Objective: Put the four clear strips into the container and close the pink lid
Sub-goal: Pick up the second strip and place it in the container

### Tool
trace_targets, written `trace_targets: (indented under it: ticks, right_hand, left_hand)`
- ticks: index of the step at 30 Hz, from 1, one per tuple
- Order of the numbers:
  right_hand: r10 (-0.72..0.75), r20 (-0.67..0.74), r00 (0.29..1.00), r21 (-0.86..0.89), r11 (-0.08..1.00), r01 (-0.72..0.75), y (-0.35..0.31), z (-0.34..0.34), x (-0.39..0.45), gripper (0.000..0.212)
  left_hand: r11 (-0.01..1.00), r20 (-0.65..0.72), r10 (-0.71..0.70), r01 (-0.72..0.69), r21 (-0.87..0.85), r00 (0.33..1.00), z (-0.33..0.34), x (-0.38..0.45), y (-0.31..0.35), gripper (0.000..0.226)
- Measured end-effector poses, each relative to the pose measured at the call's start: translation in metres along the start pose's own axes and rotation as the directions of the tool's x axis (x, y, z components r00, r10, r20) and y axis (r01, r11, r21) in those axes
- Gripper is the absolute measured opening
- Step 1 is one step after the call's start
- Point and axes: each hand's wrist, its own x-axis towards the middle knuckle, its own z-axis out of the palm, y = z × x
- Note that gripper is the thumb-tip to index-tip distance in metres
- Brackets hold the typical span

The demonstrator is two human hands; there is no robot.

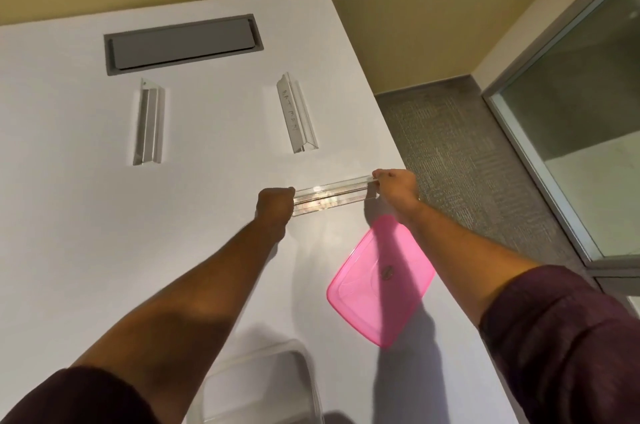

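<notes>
Both hands hold one clear strip (332,196) by its ends, just above the white table (69,215). My left hand (275,205) is closed on its left end and my right hand (394,186) pinches its right end. It may be two strips stacked; I cannot tell. Two more clear strips lie farther back: one at the left (149,123), one at the right (296,113) with handwriting on it. The pink lid (381,285) lies flat near the table's right edge, under my right forearm. The clear container (263,385) stands open at the bottom, near me.
A grey recessed cable hatch (183,44) sits in the table at the back. The table's right edge runs diagonally beside grey carpet (467,163). A glass partition (588,111) stands at the far right.
</notes>
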Motion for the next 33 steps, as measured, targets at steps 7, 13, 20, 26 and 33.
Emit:
trace_targets:
  ticks: [7,13,20,26,33]
  right_hand:
    - [0.057,0.003,0.998,0.161,0.985,-0.057,0.016,-0.019,-0.032,0.016]
    - [-0.02,0.169,0.985,0.258,0.966,-0.025,0.029,-0.045,-0.082,0.031]
    - [-0.203,0.416,0.886,0.188,0.973,0.135,0.036,-0.06,-0.146,0.047]
    - [-0.356,0.315,0.88,0.319,0.913,0.255,0.035,-0.047,-0.209,0.048]
    - [-0.459,0.226,0.859,0.426,0.84,0.337,0.031,-0.014,-0.278,0.041]
  left_hand:
    - [0.992,0.028,-0.061,0.064,-0.107,0.998,-0.009,-0.03,-0.001,0.01]
    - [0.998,0.017,0.061,-0.062,0.008,0.998,-0.036,-0.072,-0.021,0.033]
    - [0.983,0.035,0.135,-0.138,0.12,0.99,-0.083,-0.116,-0.052,0.041]
    - [0.982,-0.142,0.178,-0.166,0.091,0.974,-0.109,-0.157,-0.074,0.049]
    - [0.899,0.004,-0.017,0.017,-0.438,1.0,-0.116,-0.195,-0.085,0.064]
